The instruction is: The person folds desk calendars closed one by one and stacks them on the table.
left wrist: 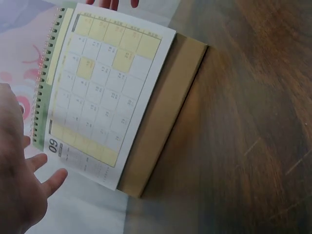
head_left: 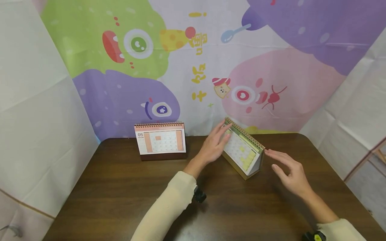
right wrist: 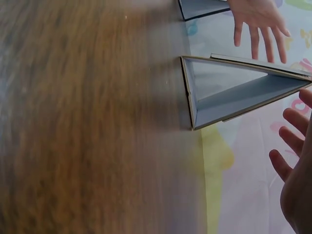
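Observation:
A desk calendar with a green top band [head_left: 241, 150] stands at an angle on the table, its spiral binding up. The left wrist view shows its page marked 09 [left wrist: 100, 92] and the brown base strip below. My left hand [head_left: 212, 144] is at the calendar's left end, fingers extended over its upper corner; contact cannot be made out. Near the opposite end is my right hand [head_left: 291, 174], fingers loosely bent and nothing in them. From the right wrist, the calendar's hollow triangular end [right wrist: 239, 92] shows between both hands.
To the left stands a second desk calendar [head_left: 163, 140], orange and white, marked 05, facing forward. Both calendars are on a dark wooden table [head_left: 229, 214]. A printed cartoon cloth [head_left: 193, 67] hangs behind, with pale cloth walls at both sides.

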Available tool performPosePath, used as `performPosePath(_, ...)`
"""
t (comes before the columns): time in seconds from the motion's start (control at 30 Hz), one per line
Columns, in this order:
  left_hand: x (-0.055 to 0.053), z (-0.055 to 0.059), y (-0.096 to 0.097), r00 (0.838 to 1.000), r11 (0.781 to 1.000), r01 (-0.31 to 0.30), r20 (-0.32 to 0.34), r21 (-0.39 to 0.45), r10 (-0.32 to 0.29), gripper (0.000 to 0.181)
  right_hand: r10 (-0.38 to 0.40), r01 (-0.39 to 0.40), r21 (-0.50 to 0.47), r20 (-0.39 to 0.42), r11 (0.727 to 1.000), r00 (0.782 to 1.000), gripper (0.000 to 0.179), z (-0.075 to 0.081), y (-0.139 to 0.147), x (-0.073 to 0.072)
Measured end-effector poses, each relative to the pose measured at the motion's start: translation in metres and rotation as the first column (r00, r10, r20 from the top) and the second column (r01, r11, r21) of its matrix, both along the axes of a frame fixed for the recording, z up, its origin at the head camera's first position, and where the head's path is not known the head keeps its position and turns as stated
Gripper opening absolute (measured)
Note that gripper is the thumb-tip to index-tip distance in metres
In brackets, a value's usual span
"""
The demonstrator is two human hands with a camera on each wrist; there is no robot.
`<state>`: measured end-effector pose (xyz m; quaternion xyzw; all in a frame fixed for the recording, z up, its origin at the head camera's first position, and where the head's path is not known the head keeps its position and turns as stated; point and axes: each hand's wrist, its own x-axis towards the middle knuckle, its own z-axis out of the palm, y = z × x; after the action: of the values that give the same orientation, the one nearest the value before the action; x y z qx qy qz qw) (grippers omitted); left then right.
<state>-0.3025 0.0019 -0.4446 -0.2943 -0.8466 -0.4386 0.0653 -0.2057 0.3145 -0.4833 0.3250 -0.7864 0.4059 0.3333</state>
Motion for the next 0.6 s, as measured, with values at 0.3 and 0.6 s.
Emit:
performPosePath(0.3, 0.003, 0.01, 0.007, 0.996, 0.997, 0.022, -0.079, -0.074, -0.028, 0.057, -0.003, 0.003, 0.022, -0.004, 1.0, 1.0, 0.046, -0.001, 0.002, -0.001)
performPosePath(0.6, 0.003, 0.02, 0.015, 0.987, 0.979, 0.054, -0.141, -0.195, -0.083, 0.054, -0.079, 0.07, 0.075, 0.124, 0.995, 0.989, 0.046, -0.001, 0.003, 0.004)
